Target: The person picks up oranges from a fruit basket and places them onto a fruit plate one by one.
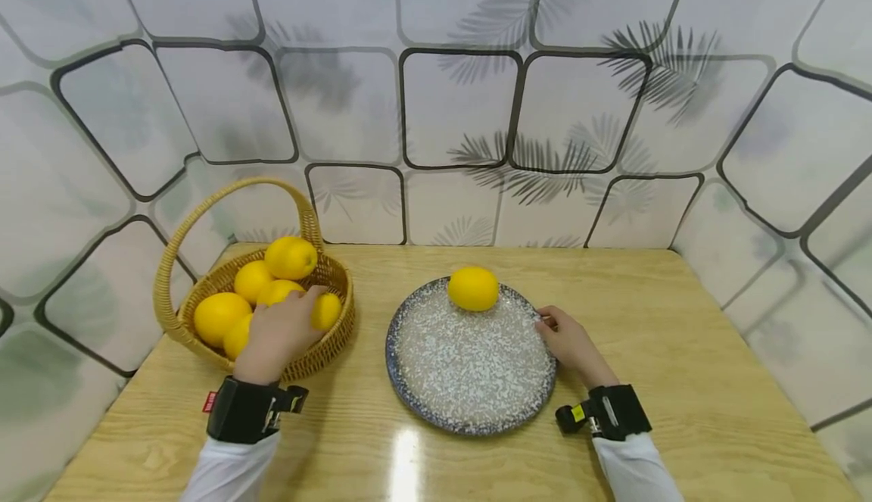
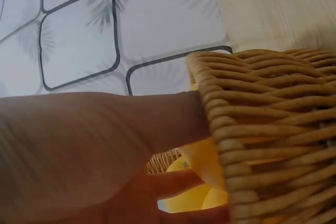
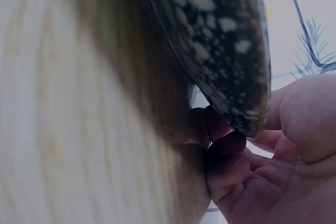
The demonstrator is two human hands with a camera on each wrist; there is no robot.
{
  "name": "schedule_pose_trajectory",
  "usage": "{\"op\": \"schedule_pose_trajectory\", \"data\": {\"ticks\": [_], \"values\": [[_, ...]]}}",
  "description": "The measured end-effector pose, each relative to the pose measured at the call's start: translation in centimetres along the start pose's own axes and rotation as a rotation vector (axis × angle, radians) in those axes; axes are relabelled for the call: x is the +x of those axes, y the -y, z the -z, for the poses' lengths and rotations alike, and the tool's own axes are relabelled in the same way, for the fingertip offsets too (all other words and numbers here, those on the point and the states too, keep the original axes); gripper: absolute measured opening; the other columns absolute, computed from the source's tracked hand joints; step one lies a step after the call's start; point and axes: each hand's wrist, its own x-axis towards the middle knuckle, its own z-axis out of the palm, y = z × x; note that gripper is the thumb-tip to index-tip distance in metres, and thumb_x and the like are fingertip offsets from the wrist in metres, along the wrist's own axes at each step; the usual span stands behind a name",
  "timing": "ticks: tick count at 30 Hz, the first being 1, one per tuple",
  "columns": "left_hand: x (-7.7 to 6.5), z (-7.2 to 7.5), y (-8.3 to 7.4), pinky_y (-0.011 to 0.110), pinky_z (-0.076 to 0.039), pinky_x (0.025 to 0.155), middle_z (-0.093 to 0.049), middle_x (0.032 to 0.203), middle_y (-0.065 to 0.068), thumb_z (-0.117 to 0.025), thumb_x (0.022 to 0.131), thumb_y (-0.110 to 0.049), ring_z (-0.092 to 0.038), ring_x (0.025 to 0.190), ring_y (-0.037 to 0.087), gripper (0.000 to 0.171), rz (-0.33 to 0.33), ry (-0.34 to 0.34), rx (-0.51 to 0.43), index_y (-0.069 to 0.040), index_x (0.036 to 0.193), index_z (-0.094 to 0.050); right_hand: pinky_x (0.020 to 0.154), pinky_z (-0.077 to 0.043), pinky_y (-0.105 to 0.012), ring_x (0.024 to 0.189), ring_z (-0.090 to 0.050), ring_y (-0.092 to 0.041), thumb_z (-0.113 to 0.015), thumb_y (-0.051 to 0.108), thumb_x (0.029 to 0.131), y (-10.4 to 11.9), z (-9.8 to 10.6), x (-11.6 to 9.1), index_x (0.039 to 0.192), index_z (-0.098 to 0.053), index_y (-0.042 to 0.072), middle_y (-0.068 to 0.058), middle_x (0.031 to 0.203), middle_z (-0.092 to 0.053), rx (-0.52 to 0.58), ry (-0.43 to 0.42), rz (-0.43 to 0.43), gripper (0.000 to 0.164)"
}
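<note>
My left hand (image 1: 284, 333) reaches down into a wicker basket (image 1: 338, 347) and grips a yellow lemon (image 1: 327, 311) at the basket's right inner side. In the left wrist view the thumb and fingers go behind the woven rim, around that lemon (image 2: 202, 161). Several more lemons (image 1: 221, 317) lie heaped in the basket. A round speckled grey plate (image 1: 477, 366) with a dark rim lies right of the basket, one lemon (image 1: 473, 288) on its far edge. My right hand (image 1: 571, 344) holds the plate's right rim; in the right wrist view its fingers curl under the edge.
The basket's tall arched handle (image 1: 179, 244) rises over its left and back side. Everything stands on a light wooden table (image 1: 654, 350). A patterned wall covering (image 1: 456, 108) with leaf prints closes off the back and both sides.
</note>
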Motion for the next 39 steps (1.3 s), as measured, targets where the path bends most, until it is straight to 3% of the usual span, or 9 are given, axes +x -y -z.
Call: {"op": "schedule_pose_trajectory", "data": {"ticks": [4, 12, 16, 24, 32, 36, 39], "values": [[0.1, 0.1, -0.1, 0.079, -0.034, 0.103, -0.059, 0.137, 0.029, -0.062, 0.095, -0.02, -0.058, 0.126, 0.046, 0.051, -0.033, 0.008, -0.011, -0.007, 0.143, -0.051, 0.094, -0.048, -0.052, 0.116, -0.058, -0.039, -0.045, 0.019, 0.108, 0.1, 0.1, 0.1, 0.144, -0.047, -0.002, -0.027, 0.129, -0.058, -0.002, -0.003, 0.008, 0.042], [1.0, 0.5, 0.0, 0.082, -0.027, 0.107, -0.052, 0.14, 0.036, -0.059, 0.095, -0.014, -0.05, 0.133, 0.052, 0.057, -0.031, 0.141, -0.026, -0.005, 0.148, -0.042, 0.095, -0.048, -0.053, 0.116, -0.058, -0.04, -0.045, 0.018, 0.107, 0.4, 0.0, 0.0, 0.142, -0.048, -0.004, -0.028, 0.129, -0.059, -0.013, -0.006, 0.008, 0.041], [1.2, 0.7, 0.2, 0.082, -0.028, 0.105, -0.054, 0.137, 0.037, -0.059, 0.094, -0.015, -0.05, 0.132, 0.053, 0.058, -0.037, 0.169, -0.038, -0.005, 0.148, -0.041, 0.093, -0.049, -0.052, 0.114, -0.058, -0.038, -0.044, 0.018, 0.107, 0.4, 0.0, 0.1, 0.142, -0.048, -0.003, -0.027, 0.128, -0.059, -0.001, -0.01, 0.008, 0.041], [0.8, 0.3, 0.9, 0.082, -0.031, 0.102, -0.054, 0.133, 0.037, -0.064, 0.094, -0.016, -0.052, 0.127, 0.054, 0.057, -0.083, 0.124, -0.034, -0.007, 0.146, -0.042, 0.093, -0.049, -0.051, 0.113, -0.059, -0.037, -0.045, 0.019, 0.107, 0.3, -0.3, -0.2, 0.141, -0.049, -0.003, -0.026, 0.127, -0.06, -0.004, -0.021, 0.004, 0.04], [0.6, -0.1, 1.5, 0.081, -0.034, 0.098, -0.06, 0.124, 0.031, -0.068, 0.091, -0.018, -0.057, 0.12, 0.047, 0.055, -0.139, 0.067, -0.065, -0.01, 0.141, -0.047, 0.095, -0.049, -0.051, 0.115, -0.059, -0.038, -0.045, 0.018, 0.107, 0.2, -0.4, -0.4, 0.142, -0.049, -0.004, -0.027, 0.129, -0.06, 0.002, -0.027, -0.01, 0.041], [0.8, -0.2, 1.9, 0.075, -0.043, 0.091, -0.061, 0.122, 0.03, -0.071, 0.087, -0.019, -0.062, 0.109, 0.042, 0.057, -0.142, 0.038, -0.075, -0.009, 0.139, -0.049, 0.095, -0.049, -0.052, 0.115, -0.059, -0.038, -0.046, 0.018, 0.107, 0.3, -0.4, -0.2, 0.14, -0.05, -0.004, -0.027, 0.128, -0.06, -0.005, -0.032, -0.006, 0.04], [0.9, -0.1, 2.3, 0.061, -0.051, 0.078, -0.06, 0.121, 0.031, -0.073, 0.084, -0.018, -0.064, 0.092, 0.036, 0.059, -0.148, 0.031, -0.083, -0.01, 0.138, -0.05, 0.096, -0.048, -0.053, 0.115, -0.059, -0.038, -0.046, 0.018, 0.107, 0.4, -0.4, -0.1, 0.14, -0.05, -0.003, -0.026, 0.128, -0.06, -0.011, -0.03, -0.009, 0.039]]}}
